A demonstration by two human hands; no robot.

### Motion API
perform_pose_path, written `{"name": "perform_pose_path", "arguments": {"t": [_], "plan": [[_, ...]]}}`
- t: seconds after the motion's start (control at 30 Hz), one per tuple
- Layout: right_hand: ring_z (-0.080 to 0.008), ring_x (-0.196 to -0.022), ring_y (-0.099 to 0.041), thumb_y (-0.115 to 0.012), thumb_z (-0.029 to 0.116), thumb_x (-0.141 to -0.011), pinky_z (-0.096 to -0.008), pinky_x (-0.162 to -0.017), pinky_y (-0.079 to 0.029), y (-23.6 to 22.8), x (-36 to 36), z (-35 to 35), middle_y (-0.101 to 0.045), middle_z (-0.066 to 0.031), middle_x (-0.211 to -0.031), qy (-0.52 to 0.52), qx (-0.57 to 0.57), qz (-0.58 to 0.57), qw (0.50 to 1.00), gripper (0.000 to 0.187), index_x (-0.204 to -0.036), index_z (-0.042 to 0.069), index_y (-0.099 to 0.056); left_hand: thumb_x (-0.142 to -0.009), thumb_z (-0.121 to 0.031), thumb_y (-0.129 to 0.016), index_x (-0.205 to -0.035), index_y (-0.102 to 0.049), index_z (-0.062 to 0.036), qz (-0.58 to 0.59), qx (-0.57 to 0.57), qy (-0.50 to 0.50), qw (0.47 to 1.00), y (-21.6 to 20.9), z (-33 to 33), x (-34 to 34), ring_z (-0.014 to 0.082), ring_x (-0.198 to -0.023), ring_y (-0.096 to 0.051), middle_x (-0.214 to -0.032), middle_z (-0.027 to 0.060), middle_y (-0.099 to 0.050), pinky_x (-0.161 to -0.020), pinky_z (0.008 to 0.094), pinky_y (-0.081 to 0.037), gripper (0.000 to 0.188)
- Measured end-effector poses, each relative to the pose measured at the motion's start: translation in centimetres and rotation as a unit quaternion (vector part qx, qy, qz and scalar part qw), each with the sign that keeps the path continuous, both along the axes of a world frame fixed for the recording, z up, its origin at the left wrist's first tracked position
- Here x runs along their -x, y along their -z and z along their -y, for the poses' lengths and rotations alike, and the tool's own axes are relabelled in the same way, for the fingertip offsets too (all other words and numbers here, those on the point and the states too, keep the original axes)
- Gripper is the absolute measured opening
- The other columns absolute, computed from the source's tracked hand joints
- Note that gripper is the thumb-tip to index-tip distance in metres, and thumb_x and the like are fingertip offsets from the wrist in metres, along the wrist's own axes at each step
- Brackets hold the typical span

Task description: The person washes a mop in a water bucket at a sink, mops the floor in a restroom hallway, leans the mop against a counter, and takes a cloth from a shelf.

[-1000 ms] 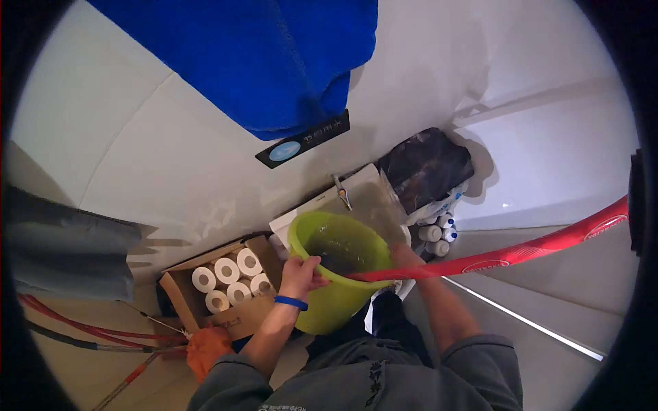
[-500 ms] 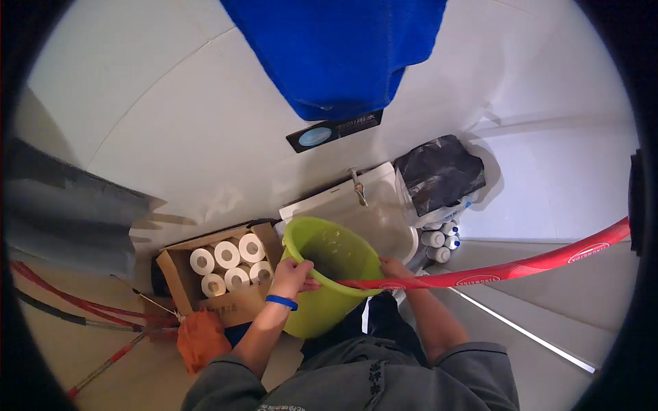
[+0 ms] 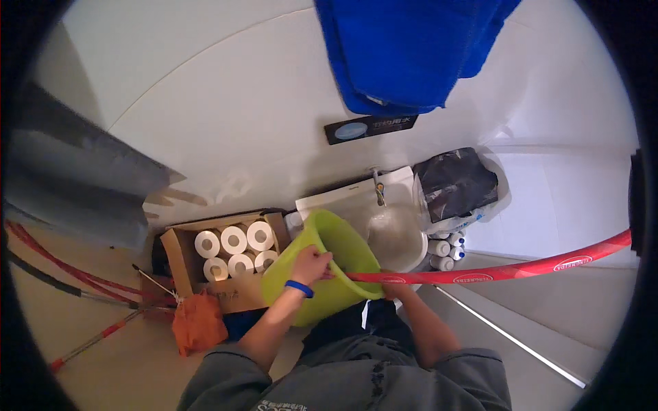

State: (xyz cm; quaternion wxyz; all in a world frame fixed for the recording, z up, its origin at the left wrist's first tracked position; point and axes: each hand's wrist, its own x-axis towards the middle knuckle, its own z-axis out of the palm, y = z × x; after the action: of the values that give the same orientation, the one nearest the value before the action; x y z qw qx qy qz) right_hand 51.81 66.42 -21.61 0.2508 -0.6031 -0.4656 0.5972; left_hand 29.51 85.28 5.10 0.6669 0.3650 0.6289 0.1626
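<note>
A lime-green bucket (image 3: 284, 270) is tilted in front of my body, its mouth turned up toward the right and the sink. My left hand (image 3: 313, 266) is closed over its near-left rim, with a blue band on the wrist. At the right side of the rim, my right hand (image 3: 393, 291) grips the bucket; most of its fingers are hidden. A long red pole-like thing (image 3: 473, 277) with oval marks runs from the right edge to the bucket's rim, passing just above my right hand. The bucket's bottom is out of sight.
A white sink (image 3: 409, 257) with a metal tap (image 3: 379, 190) stands beyond the bucket. Left are a cardboard box (image 3: 179, 264) of white paper rolls (image 3: 234, 240), an orange bag (image 3: 197, 325) and several poles. Right are a black bag (image 3: 456, 183) and white bottles (image 3: 441, 255). A blue cloth (image 3: 411, 58) hangs above.
The bucket has tipped further, its mouth leaning more to the right and its base swinging left. Both hands keep hold of it. The wall and sink appear shifted to the right.
</note>
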Motion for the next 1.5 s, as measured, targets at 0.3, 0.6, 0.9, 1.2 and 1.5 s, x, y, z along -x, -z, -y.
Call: {"name": "perform_pose_path", "arguments": {"t": [0.3, 0.6, 0.9, 1.2, 1.5], "plan": [[-0.027, -0.103, -0.056, -0.063, 0.023, -0.085, -0.0405, -0.09, -0.043, -28.7, 1.0, -5.7, -0.064, -0.0144, -0.099, 0.284, -0.102, -0.28, 0.911, 0.028, -0.104, 0.003, -0.063, -0.082, -0.013, -0.066, -0.073, -0.05, 0.0016, -0.017, -0.136, 0.0, 0.991, 2.4, 1.8, -0.2, 0.0203, -0.053, -0.064, -0.063, 0.01, -0.057, -0.046, 0.0331, -0.054, 0.023], [-0.0133, -0.051, -0.034, -0.05, 0.002, -0.088, -0.0291, -0.053, -0.029, -39.6, 2.4, -6.5, -0.035, -0.0001, -0.053, 0.351, -0.168, -0.332, 0.859, 0.035, -0.058, 0.01, -0.034, -0.078, -0.016, -0.07, -0.072, -0.051, -0.0017, -0.036, -0.198, 0.025, 0.979, 4.3, 3.1, -1.0, 0.0186, -0.051, -0.063, -0.061, 0.0094, -0.057, -0.046, 0.0328, -0.051, 0.024], [-0.0128, -0.051, -0.031, -0.058, 0.012, -0.081, -0.0299, -0.058, -0.028, -48.8, 2.5, -4.3, -0.033, 0.0014, -0.049, 0.329, -0.282, -0.25, 0.866, 0.036, -0.058, 0.014, -0.031, -0.075, -0.017, -0.072, -0.072, -0.052, -0.0027, -0.06, -0.264, 0.039, 0.962, 7.0, 5.2, -4.0, 0.0208, -0.053, -0.062, -0.063, 0.011, -0.059, -0.05, 0.0328, -0.05, 0.025], [-0.0126, -0.051, -0.031, -0.061, 0.008, -0.077, -0.0297, -0.056, -0.026, -50.2, 1.2, -2.1, -0.034, 0.001, -0.051, 0.389, -0.351, -0.172, 0.834, 0.036, -0.057, 0.012, -0.031, -0.078, -0.015, -0.07, -0.071, -0.049, -0.0019, -0.023, -0.215, 0.041, 0.975, 3.9, 5.7, -5.4, 0.0216, -0.052, -0.066, -0.061, 0.013, -0.061, -0.046, 0.0323, -0.051, 0.025], [-0.0106, -0.051, -0.029, -0.058, 0.006, -0.078, -0.0294, -0.063, -0.029, -48.7, -1.7, -0.1, -0.029, 0.0022, -0.05, 0.484, -0.351, -0.157, 0.786, 0.039, -0.056, 0.014, -0.027, -0.079, -0.014, -0.07, -0.07, -0.047, -0.0022, -0.016, -0.202, 0.07, 0.977, 4.1, 6.7, -6.6, 0.0206, -0.05, -0.065, -0.06, 0.0111, -0.06, -0.046, 0.0324, -0.051, 0.027]]}}
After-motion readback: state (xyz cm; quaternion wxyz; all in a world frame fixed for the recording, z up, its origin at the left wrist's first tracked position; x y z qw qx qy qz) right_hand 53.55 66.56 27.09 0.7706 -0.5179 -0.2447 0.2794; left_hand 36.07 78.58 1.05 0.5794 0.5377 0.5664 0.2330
